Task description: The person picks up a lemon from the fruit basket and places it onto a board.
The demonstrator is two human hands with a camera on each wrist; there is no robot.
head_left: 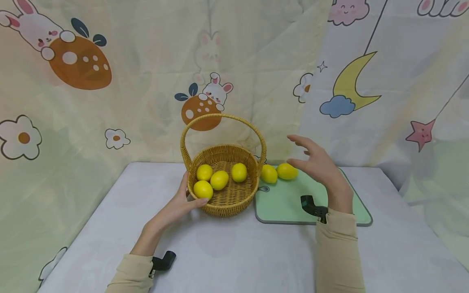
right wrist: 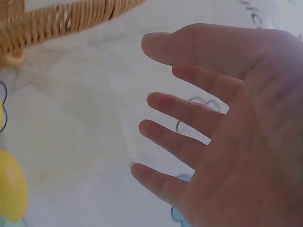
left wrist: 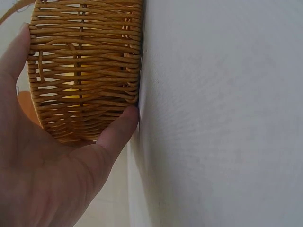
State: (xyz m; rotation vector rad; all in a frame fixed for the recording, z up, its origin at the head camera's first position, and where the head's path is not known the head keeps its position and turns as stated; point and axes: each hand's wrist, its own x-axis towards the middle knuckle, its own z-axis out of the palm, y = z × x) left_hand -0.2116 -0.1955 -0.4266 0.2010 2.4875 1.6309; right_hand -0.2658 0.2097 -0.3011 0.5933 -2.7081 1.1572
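A wicker basket (head_left: 228,210) with a tall arched handle stands on the table, several yellow lemons (head_left: 219,180) inside it. My left hand (head_left: 179,204) holds the basket's left side, thumb and fingers spread around the woven wall. The left wrist view shows this hand (left wrist: 57,165) against the weave, one fingertip low near the tabletop. Two more lemons, one (head_left: 269,174) beside the basket and another (head_left: 287,171) to its right, lie at the back of a green cutting board (head_left: 282,207). Above that board my right hand (head_left: 318,162) is raised, fingers apart and holding nothing.
A white-covered table (head_left: 234,256) bears everything. Behind it hangs a patterned cloth (head_left: 146,81) with cartoon rabbits, flowers and a moon. Black wrist cameras are strapped at the left sleeve (head_left: 132,268) and the right sleeve (head_left: 338,252).
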